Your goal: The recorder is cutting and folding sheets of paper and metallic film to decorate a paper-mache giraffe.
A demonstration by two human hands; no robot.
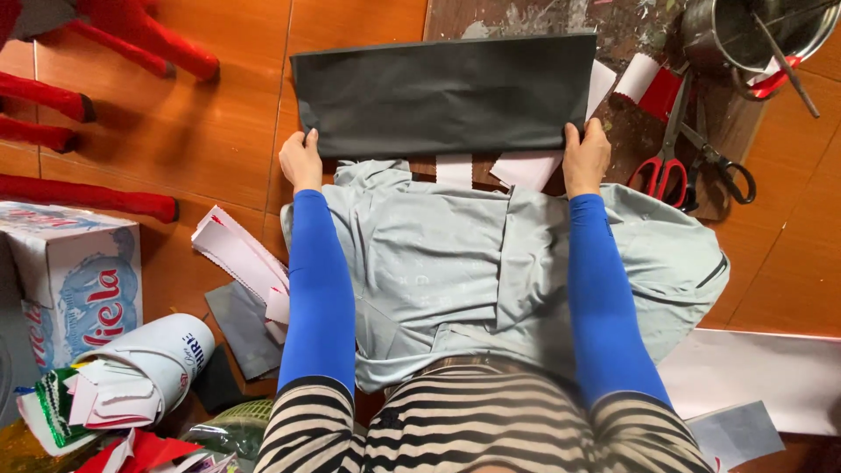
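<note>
A wide dark grey folded sheet (447, 92) lies across a paint-stained wooden board (543, 17) in front of me. My left hand (300, 160) grips its near left corner, and my right hand (585, 158) grips its near right corner. Both arms wear blue sleeves. White and red paper pieces (526, 168) stick out from under the sheet's near edge and its right end. A pale grey garment (491, 263) covers my lap beneath the arms.
Red-handled scissors (666, 149) and dark scissors (720, 158) lie on the board at right, below a metal pot (745, 35). Red stool legs (96, 52) stand at left, with a cardboard box (74, 271), rolled white paper (149, 363) and paper scraps (241, 258) on the tiled floor.
</note>
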